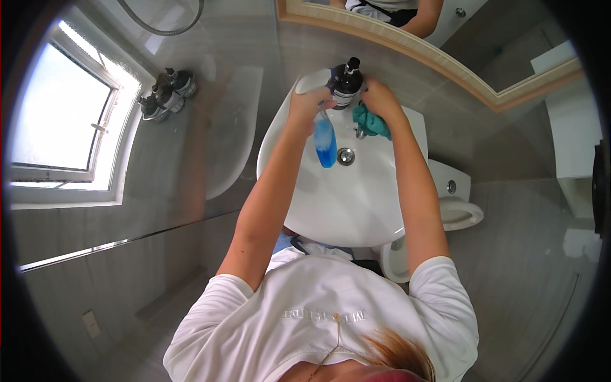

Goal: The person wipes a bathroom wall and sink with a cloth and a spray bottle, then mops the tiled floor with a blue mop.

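Note:
My left hand [309, 107] is wrapped round the neck of a spray bottle [325, 143] with blue liquid inside. The bottle hangs tilted over the white washbasin [344, 210], just left of the drain [345, 156]. At the basin's back edge stands a dark pump bottle [347, 83] with a pale label, between my two hands. A teal cloth [370, 122] is bunched under my right hand [380, 99], whose fingers are closed beside the pump bottle. Whether those fingers touch that bottle, I cannot tell. The cloth partly covers the tap [360, 133].
A wood-framed mirror [407, 46] hangs behind the basin. To the right is a toilet [459, 213]. Beyond a glass panel on the left are a bathtub [245, 140], several dark pump bottles [168, 95] on the sill, and an open window [57, 114].

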A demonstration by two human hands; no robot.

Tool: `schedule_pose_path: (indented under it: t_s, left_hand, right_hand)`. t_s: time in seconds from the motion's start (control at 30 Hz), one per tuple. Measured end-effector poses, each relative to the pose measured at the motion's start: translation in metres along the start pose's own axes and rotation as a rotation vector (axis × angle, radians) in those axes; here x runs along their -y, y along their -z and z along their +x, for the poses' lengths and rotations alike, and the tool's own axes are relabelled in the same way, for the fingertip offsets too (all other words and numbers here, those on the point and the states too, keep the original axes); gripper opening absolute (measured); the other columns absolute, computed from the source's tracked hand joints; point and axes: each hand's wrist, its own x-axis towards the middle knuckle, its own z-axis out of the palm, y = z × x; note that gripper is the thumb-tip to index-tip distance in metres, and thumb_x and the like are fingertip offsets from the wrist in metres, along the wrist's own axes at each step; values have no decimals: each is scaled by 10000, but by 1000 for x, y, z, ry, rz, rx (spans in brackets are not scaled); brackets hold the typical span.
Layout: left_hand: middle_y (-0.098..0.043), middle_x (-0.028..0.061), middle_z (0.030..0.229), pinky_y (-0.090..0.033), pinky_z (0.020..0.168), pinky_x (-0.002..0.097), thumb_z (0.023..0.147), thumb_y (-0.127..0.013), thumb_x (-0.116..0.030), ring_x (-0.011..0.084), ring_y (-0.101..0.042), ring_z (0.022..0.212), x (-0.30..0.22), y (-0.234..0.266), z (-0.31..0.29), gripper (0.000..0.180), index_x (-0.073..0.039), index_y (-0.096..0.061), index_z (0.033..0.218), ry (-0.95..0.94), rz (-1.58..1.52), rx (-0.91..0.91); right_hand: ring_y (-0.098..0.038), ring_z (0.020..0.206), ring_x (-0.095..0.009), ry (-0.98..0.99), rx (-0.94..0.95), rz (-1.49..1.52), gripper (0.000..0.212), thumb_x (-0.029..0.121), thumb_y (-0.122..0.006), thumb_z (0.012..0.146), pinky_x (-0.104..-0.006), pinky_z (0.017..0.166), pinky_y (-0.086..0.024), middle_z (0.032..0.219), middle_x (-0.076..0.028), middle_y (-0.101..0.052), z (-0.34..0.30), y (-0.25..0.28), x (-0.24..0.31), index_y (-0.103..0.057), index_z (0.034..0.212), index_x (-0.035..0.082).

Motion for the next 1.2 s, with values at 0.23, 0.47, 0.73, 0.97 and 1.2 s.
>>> schedule_pose_path:
  t_s: [0.23,0.47,0.73,0.97,1.2]
  left_hand:
    - [-592,83,1011,-517,729,328,716,-620,20,206,-598,873,-14,4,18,564,-13,-580,1277,-49,105,34]
    - [-596,93,1017,-535,749,338,715,-605,46,214,-599,884,-8,-1,30,536,1,-587,1249,-67,-22,32]
    - [-636,119,1211,-565,824,368,700,-590,66,261,-617,1142,-10,25,10,596,44,-567,1295,-136,-81,-63]
    - [-629,150,1314,-522,833,357,706,-581,11,283,-618,1227,-33,37,-43,604,46,-562,1309,-202,-4,-78]
    - [-639,141,1321,-512,807,328,691,-576,-1,286,-603,1263,-50,58,-102,597,22,-577,1288,-220,123,-42]
  right_hand:
    - [-655,996,-440,54,54,-64,267,128,-517,882,-518,867,-519,1021,-289,-683,-11,1,22,-646,1081,5]
    - [-680,942,-443,-87,46,-95,305,163,-600,858,-519,832,-537,973,-292,-695,-25,-3,42,-627,1094,-28]
    - [-669,1024,-402,53,-172,124,543,426,-750,811,-466,859,-523,1105,-268,-683,-6,22,41,-615,1110,-7]
    - [-676,810,-325,285,5,108,370,403,-744,841,-394,754,-521,898,-138,-718,33,45,50,-696,1055,106]
    - [-668,741,-276,352,-202,200,362,383,-724,844,-389,710,-521,871,-129,-728,-18,105,64,-717,1034,74]
